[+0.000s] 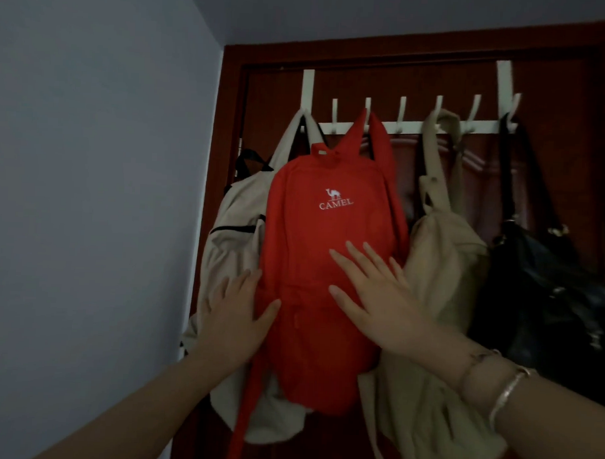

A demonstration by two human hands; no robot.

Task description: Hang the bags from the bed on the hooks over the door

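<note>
A red backpack (322, 264) hangs by its strap from the door rack (411, 125), between cream bags; left hand (238, 316) and right hand (377, 300), fingers spread flat, apparently steady it.

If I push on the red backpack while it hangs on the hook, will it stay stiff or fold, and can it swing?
The red backpack looks flat and creased under the right hand, so probably floppy and light. It hangs by one strap from a hook, so a sideways push would likely swing it.
</note>
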